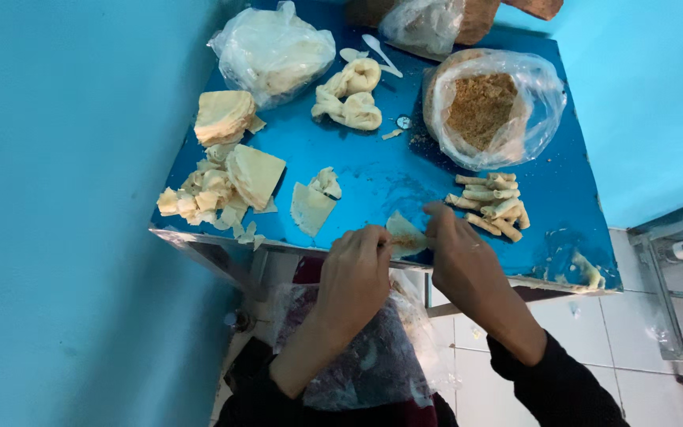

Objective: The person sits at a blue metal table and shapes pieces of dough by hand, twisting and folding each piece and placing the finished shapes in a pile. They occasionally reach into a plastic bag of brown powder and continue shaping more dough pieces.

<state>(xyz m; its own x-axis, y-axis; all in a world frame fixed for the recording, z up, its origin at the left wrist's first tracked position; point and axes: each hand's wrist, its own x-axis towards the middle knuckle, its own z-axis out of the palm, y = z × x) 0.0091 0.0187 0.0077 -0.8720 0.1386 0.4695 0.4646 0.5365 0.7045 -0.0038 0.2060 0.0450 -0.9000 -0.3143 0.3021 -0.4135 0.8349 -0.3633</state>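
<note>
A blue worktop (357, 170) set in a blue-walled corner carries a pastry-rolling job that looks well under way but far from over. An open plastic bag of brown crumb filling (484, 107) stands at the far right; a closed bag of pale wrappers (274, 51) sits at the far left, with a third bag cut off by the frame's top edge. Cut wrapper stacks and scraps (227, 170) crowd the left side, unfilled, and twisted dough strips (351, 95) lie mid-table. A small pile of finished rolls (493, 204) rests at the right, few beside the wrappers left.

At the near edge, the left hand (355, 273) and right hand (460, 257) pinch one triangular wrapper (405, 236) between fingertips, both closed on it. Whether filling is inside cannot be told; the fingers cover its edges. A plastic sheet (373, 356) hangs over the lap below, its contents unclear.
</note>
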